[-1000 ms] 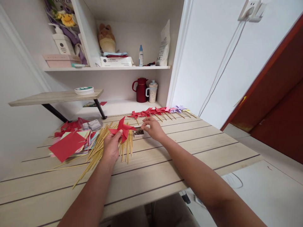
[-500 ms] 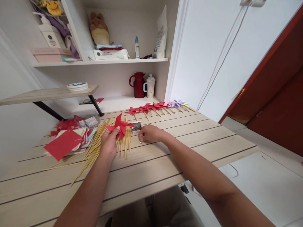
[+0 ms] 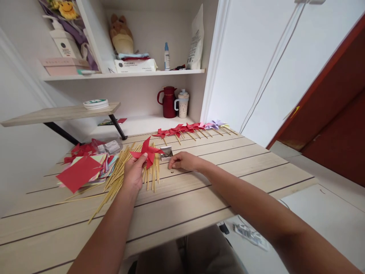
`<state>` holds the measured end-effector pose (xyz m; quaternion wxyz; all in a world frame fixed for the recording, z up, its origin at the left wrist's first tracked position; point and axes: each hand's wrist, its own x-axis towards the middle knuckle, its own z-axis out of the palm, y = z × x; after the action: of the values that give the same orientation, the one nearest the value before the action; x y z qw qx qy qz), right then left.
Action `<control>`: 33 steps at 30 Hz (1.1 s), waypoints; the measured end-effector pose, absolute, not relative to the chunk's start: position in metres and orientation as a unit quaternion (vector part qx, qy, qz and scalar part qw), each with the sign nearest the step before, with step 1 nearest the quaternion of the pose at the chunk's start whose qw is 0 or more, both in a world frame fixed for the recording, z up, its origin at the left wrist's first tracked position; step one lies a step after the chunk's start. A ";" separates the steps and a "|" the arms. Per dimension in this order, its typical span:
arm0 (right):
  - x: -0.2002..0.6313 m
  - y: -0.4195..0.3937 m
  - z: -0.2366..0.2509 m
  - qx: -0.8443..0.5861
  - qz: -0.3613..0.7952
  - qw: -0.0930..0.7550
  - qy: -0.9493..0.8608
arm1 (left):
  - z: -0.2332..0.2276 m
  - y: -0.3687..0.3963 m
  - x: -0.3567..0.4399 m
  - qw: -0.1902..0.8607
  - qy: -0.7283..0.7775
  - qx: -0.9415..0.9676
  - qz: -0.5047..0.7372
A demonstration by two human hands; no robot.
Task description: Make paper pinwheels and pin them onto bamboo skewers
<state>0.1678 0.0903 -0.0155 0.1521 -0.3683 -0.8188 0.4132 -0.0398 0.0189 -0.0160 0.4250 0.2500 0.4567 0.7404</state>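
A red paper pinwheel (image 3: 148, 151) is pinched between the thumb and fingers of my left hand (image 3: 134, 172), above a pile of thin wooden sticks (image 3: 119, 171). My right hand (image 3: 184, 161) hovers low over the table, fingers bent and the tips slightly apart, with nothing visible between them. Just below its fingertips a single small metal tack (image 3: 172, 172) lies on the wood. Beside that hand stands a small open box (image 3: 166, 154) filled with tacks.
Finished pinwheels (image 3: 194, 127) in red, pink, purple and yellow lie in a row along the table's back edge. On the left are a stack of coloured paper (image 3: 82, 173) and a clear plastic packet (image 3: 111, 146). A raised wooden shelf (image 3: 61, 113) stands behind them.
My right hand has lifted slightly away from the tack, which stays on the table. My left hand keeps holding the pinwheel. The whole view has shifted a little.
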 end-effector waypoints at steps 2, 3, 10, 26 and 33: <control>0.174 0.087 -0.019 -0.360 0.424 0.162 -0.815 | -0.018 0.020 -0.040 0.425 0.456 0.249 0.741; 0.177 0.084 -0.021 -0.355 0.429 0.167 -0.814 | -0.019 0.020 -0.040 0.426 0.456 0.247 0.741; 0.172 0.073 -0.028 -0.353 0.474 0.247 -0.768 | -0.025 0.022 -0.042 0.431 0.456 0.246 0.739; 0.171 0.070 -0.022 -0.355 0.434 0.234 -0.794 | -0.028 0.023 -0.042 0.442 0.452 0.270 0.726; 0.168 0.071 -0.020 -0.362 0.421 0.219 -0.802 | -0.026 0.020 -0.040 0.444 0.457 0.279 0.718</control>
<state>0.1681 0.0706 -0.0199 0.2186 -0.3619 -0.8024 0.4212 -0.0402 0.0204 -0.0255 0.4444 0.2789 0.4569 0.7183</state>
